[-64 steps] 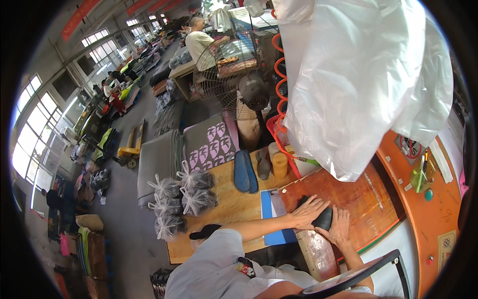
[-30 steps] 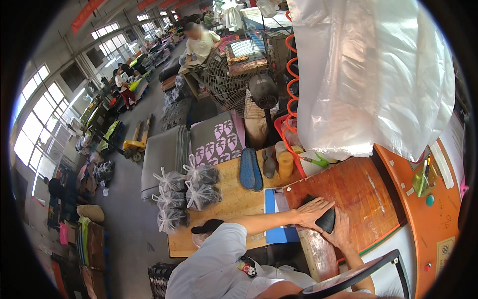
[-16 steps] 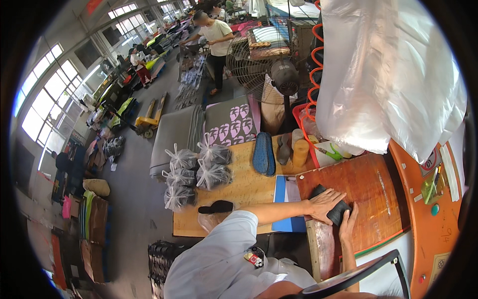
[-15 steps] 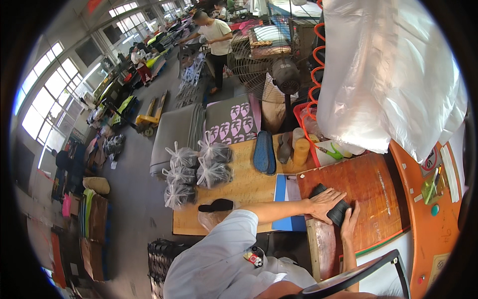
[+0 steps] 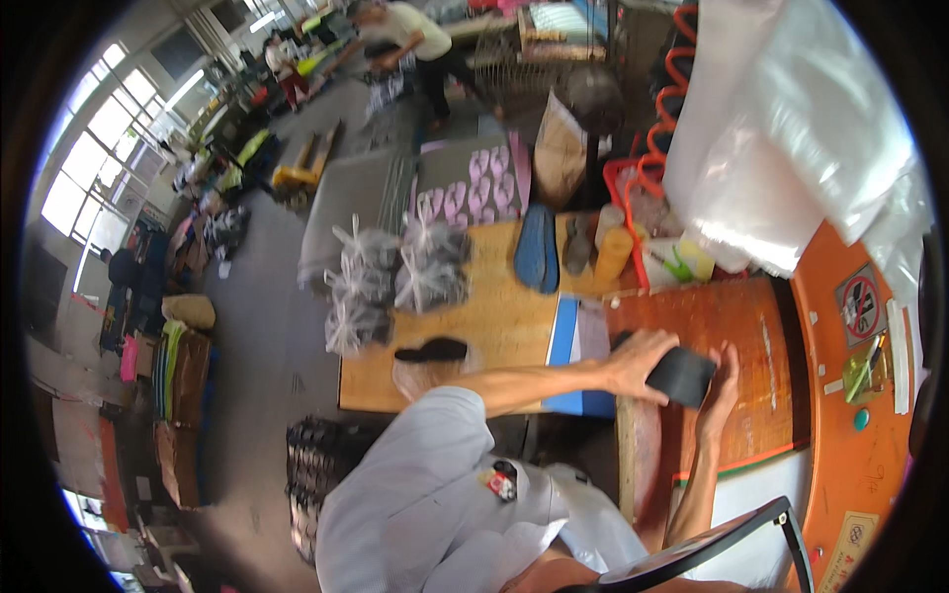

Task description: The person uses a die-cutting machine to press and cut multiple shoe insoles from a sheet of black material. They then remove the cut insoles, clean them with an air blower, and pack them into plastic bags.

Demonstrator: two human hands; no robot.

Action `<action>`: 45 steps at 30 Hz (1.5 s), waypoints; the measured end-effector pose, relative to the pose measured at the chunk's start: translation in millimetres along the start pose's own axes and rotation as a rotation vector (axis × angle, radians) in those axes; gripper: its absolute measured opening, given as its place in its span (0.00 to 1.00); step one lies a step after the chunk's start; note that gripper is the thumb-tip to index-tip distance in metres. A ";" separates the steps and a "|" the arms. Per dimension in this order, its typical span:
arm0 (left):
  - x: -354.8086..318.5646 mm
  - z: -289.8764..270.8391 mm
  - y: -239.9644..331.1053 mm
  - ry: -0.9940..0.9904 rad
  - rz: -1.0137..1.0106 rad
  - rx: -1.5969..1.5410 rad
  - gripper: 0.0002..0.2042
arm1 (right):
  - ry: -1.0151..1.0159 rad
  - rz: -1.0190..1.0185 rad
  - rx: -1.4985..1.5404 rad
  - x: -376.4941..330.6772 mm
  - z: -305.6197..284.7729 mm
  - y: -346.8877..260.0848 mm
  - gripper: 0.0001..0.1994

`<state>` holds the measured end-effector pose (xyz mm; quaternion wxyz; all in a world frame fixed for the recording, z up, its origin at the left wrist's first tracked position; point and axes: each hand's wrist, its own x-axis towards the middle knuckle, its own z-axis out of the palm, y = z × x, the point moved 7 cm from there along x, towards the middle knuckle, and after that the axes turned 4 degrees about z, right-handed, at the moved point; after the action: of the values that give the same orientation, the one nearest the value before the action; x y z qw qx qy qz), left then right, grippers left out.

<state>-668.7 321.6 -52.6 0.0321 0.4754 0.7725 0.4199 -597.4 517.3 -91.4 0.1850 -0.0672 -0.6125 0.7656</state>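
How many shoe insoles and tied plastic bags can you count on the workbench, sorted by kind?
Black insole held in both hands: 1
Black insole lying on the wooden bench: 1
Blue insole: 1
Grey insole: 1
Tied clear bags of dark pieces: 4
Total: 8

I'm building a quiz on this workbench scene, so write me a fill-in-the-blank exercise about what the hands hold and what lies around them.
1. Both the left hand and the right hand grip one ____ slab.
2. The hands work over a reddish-brown ____ mat.
3. The knotted clear bags sit on the ____ table to the person's left.
4. A blue insole lies on the table's ____ edge.

Missing words: black; cutting; wooden; far
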 end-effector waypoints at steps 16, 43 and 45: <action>-365.3 -31.6 -74.4 1.340 -0.758 -1.198 0.38 | -0.923 0.774 -0.510 -167.3 291.1 143.8 0.51; -556.0 -8.2 -191.6 2.096 -0.921 -1.227 0.30 | -0.844 0.799 -0.396 -202.5 422.1 308.0 0.40; -551.7 0.7 -199.7 2.124 -0.945 -1.185 0.28 | -0.804 0.881 -0.435 -200.9 412.8 320.7 0.40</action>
<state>-508.5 -137.1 -381.6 -0.2431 -0.4887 0.2105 0.8110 -612.5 8.9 -325.6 -0.4097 -0.0561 -0.6905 0.5935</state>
